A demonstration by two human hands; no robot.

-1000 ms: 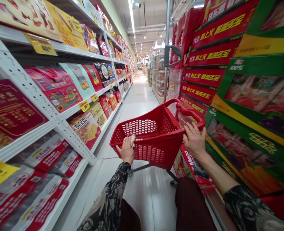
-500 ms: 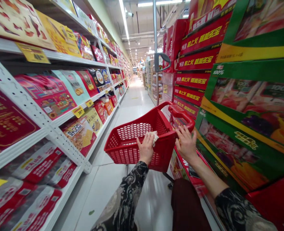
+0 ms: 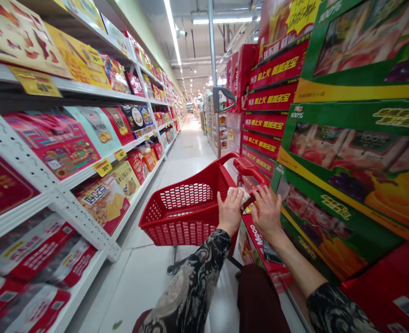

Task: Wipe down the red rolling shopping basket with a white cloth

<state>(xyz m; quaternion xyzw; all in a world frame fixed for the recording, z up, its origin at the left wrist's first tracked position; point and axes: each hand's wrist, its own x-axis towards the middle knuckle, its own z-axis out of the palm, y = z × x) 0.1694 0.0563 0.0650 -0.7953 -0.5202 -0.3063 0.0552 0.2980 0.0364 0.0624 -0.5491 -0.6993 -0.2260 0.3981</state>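
A red plastic shopping cart (image 3: pixel 186 231) with holed sides stands in front of me, turned at an angle. My left hand (image 3: pixel 230 212) presses a crumpled white cloth (image 3: pixel 238 195) against the cart's rear corner, fingers over it. Right beside it, my right hand (image 3: pixel 267 215) rests with its fingers over the lower end of the red cart handle (image 3: pixel 253 170), the little finger sticking out. The palm side of both hands is hidden.
White shelving (image 3: pixel 65 203) with boxed snacks runs along the left. Stacked red drink cartons (image 3: pixel 273 99) and green juice cartons (image 3: pixel 350 143) line the right. A metal pole (image 3: pixel 212 51) rises behind the cart. A phone (image 3: pixel 271 253) lies on a red carton near my right forearm.
My left hand has slid right along the cart's edge with the cloth, coming close to my right hand. The view has shifted slightly, and the cart appears a little farther left.
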